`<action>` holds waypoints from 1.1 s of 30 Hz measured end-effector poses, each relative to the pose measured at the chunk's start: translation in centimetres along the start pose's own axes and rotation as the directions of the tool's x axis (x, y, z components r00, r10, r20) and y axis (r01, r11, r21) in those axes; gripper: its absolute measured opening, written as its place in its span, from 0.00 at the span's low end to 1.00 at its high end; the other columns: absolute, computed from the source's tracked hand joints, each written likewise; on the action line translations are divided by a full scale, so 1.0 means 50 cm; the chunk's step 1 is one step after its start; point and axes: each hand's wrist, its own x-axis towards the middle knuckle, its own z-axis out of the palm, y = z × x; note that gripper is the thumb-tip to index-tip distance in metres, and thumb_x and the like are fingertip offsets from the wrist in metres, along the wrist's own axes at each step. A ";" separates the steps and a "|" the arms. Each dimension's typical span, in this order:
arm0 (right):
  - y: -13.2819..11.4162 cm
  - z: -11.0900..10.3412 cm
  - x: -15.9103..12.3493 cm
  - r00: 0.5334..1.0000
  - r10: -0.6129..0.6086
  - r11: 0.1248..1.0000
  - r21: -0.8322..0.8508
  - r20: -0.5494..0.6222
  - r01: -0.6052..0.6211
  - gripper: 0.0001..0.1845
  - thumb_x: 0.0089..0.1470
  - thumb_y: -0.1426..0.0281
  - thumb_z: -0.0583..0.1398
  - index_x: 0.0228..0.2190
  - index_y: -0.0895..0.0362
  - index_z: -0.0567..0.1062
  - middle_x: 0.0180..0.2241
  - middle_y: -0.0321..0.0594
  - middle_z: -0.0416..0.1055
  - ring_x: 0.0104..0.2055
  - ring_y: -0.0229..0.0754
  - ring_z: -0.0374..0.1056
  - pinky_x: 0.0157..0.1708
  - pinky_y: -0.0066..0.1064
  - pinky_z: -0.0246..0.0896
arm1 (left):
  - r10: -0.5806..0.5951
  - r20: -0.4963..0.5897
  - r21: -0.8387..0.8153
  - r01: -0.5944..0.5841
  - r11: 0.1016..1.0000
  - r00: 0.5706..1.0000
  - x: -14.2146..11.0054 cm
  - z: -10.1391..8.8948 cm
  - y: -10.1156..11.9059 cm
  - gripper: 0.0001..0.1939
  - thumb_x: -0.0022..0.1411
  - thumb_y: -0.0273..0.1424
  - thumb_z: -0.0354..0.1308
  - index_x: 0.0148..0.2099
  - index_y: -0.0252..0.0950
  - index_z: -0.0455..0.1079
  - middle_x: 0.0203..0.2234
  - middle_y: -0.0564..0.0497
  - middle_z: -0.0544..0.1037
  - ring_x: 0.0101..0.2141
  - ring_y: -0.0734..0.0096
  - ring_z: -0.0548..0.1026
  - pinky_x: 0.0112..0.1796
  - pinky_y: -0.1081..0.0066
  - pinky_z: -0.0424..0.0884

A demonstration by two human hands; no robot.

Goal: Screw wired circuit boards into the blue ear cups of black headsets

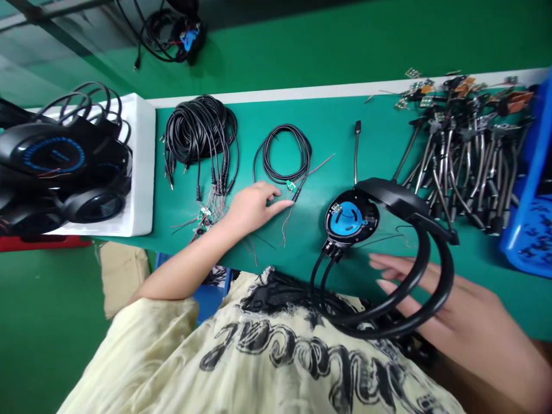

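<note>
My left hand point(257, 206) rests on the green bench beside a coiled black cable point(286, 154). Its fingers are curled, the thumb stretched apart with its tip at the cable's end, where thin wires and a small green circuit board point(291, 186) show. Further right lies a black headset point(401, 198), its one earcup point(347, 219) uncovered with a blue disc inside. A microphone boom point(356, 152) sticks out beyond that earcup. My right hand point(435, 293), slightly blurred, is behind the headset's curved bands with fingers extended; whether it touches them I cannot tell.
A bundle of black cables point(200, 135) lies left of the single coil. At the left edge a white foam box point(144, 167) holds several headsets. Many microphone booms point(470, 167) are piled at right, beside a blue bin point(517, 224) with small dark parts.
</note>
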 end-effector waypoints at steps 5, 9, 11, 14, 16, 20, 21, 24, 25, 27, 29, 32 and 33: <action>-0.040 0.075 0.114 0.997 -0.072 0.991 0.115 0.026 0.069 0.15 0.59 0.67 0.57 0.48 0.51 0.71 0.41 0.38 0.75 0.40 0.41 0.74 0.41 0.35 0.72 | -0.040 -0.071 -0.188 0.026 0.982 0.997 0.028 0.042 0.023 0.07 0.62 0.35 0.58 0.35 0.37 0.72 0.32 0.50 0.77 0.34 0.69 0.73 0.36 0.70 0.66; -0.066 0.104 0.190 0.995 0.008 0.987 0.163 -0.096 0.008 0.14 0.58 0.70 0.57 0.46 0.57 0.71 0.39 0.41 0.74 0.36 0.39 0.73 0.37 0.32 0.72 | -0.156 0.022 -0.737 0.121 0.665 0.988 0.007 0.028 0.037 0.12 0.60 0.40 0.60 0.36 0.36 0.71 0.33 0.50 0.79 0.35 0.70 0.75 0.40 0.69 0.69; -0.078 0.112 0.210 0.992 0.041 0.966 0.260 -0.123 -0.008 0.18 0.56 0.70 0.59 0.48 0.57 0.69 0.42 0.43 0.73 0.38 0.40 0.73 0.38 0.33 0.72 | -0.157 0.106 -0.865 0.169 0.472 0.982 -0.015 0.022 0.043 0.14 0.58 0.42 0.62 0.37 0.36 0.71 0.33 0.50 0.79 0.36 0.70 0.76 0.42 0.68 0.69; -0.092 0.124 0.220 0.991 0.023 0.921 0.389 -0.128 0.029 0.21 0.56 0.67 0.61 0.51 0.55 0.66 0.44 0.42 0.73 0.40 0.39 0.73 0.40 0.32 0.72 | -0.107 0.149 -0.930 0.176 0.323 0.983 -0.041 0.021 0.049 0.12 0.58 0.41 0.63 0.36 0.37 0.72 0.32 0.51 0.79 0.35 0.72 0.75 0.43 0.68 0.69; -0.097 0.129 0.221 0.988 -0.039 0.909 0.404 -0.153 0.098 0.18 0.58 0.67 0.60 0.49 0.54 0.68 0.44 0.41 0.73 0.42 0.39 0.72 0.42 0.32 0.71 | -0.051 0.157 -0.947 0.165 0.277 0.986 -0.051 0.022 0.051 0.10 0.59 0.39 0.63 0.36 0.37 0.72 0.29 0.53 0.78 0.32 0.74 0.74 0.40 0.70 0.69; -0.096 0.133 0.217 0.982 -0.087 0.853 0.496 -0.168 0.160 0.12 0.59 0.68 0.60 0.46 0.53 0.72 0.44 0.40 0.73 0.42 0.38 0.71 0.42 0.32 0.71 | 0.083 0.180 -0.966 0.160 0.202 0.980 -0.062 0.019 0.058 0.08 0.63 0.36 0.59 0.37 0.37 0.72 0.23 0.55 0.74 0.27 0.77 0.72 0.36 0.73 0.68; -0.093 0.134 0.214 0.984 -0.073 0.824 0.546 -0.164 0.152 0.12 0.59 0.68 0.60 0.45 0.53 0.72 0.43 0.40 0.73 0.41 0.38 0.71 0.42 0.32 0.71 | 0.109 0.193 -0.969 0.172 0.177 0.975 -0.065 0.016 0.062 0.08 0.63 0.36 0.59 0.37 0.37 0.72 0.21 0.55 0.73 0.27 0.76 0.72 0.36 0.72 0.68; -0.084 0.139 0.206 0.987 -0.046 0.713 0.687 -0.154 0.141 0.14 0.57 0.64 0.62 0.45 0.53 0.73 0.43 0.41 0.72 0.43 0.39 0.71 0.43 0.33 0.71 | 0.168 0.249 -0.967 0.235 0.100 0.954 -0.071 0.009 0.077 0.09 0.64 0.37 0.58 0.37 0.37 0.71 0.17 0.56 0.71 0.26 0.74 0.73 0.34 0.71 0.68; -0.082 0.142 0.203 0.989 -0.039 0.662 0.737 -0.144 0.134 0.15 0.56 0.64 0.63 0.45 0.53 0.73 0.43 0.42 0.71 0.43 0.39 0.70 0.43 0.33 0.71 | 0.184 0.267 -0.963 0.255 0.086 0.946 -0.071 0.008 0.081 0.09 0.64 0.37 0.58 0.37 0.37 0.71 0.17 0.56 0.70 0.26 0.73 0.73 0.33 0.71 0.68; -0.077 0.147 0.198 0.994 -0.028 0.548 0.830 -0.104 0.102 0.16 0.54 0.63 0.64 0.44 0.53 0.72 0.43 0.42 0.68 0.42 0.38 0.70 0.42 0.33 0.72 | 0.207 0.307 -0.952 0.297 0.080 0.929 -0.071 0.007 0.088 0.09 0.64 0.37 0.58 0.37 0.37 0.71 0.17 0.56 0.70 0.25 0.73 0.73 0.32 0.71 0.67; -0.074 0.151 0.195 0.998 -0.031 0.439 0.897 -0.049 0.058 0.16 0.53 0.64 0.65 0.43 0.53 0.72 0.42 0.41 0.68 0.41 0.37 0.71 0.41 0.32 0.72 | 0.228 0.346 -0.938 0.334 0.089 0.910 -0.069 0.009 0.091 0.09 0.64 0.37 0.58 0.37 0.37 0.71 0.18 0.55 0.71 0.25 0.74 0.72 0.32 0.71 0.67; -0.069 0.152 0.191 0.999 -0.046 0.338 0.941 0.016 0.001 0.15 0.53 0.65 0.66 0.41 0.53 0.71 0.37 0.38 0.70 0.36 0.36 0.72 0.37 0.31 0.73 | 0.243 0.376 -0.925 0.350 0.145 0.894 -0.067 0.008 0.093 0.09 0.65 0.38 0.56 0.37 0.37 0.70 0.20 0.55 0.71 0.26 0.74 0.71 0.33 0.71 0.67; -0.067 0.150 0.189 0.999 -0.042 0.324 0.946 0.026 -0.011 0.14 0.53 0.66 0.65 0.41 0.53 0.71 0.35 0.37 0.70 0.35 0.35 0.72 0.37 0.29 0.72 | 0.228 0.377 -0.920 0.334 0.205 0.898 -0.067 0.007 0.095 0.10 0.65 0.38 0.55 0.37 0.37 0.70 0.20 0.55 0.71 0.26 0.75 0.71 0.32 0.71 0.66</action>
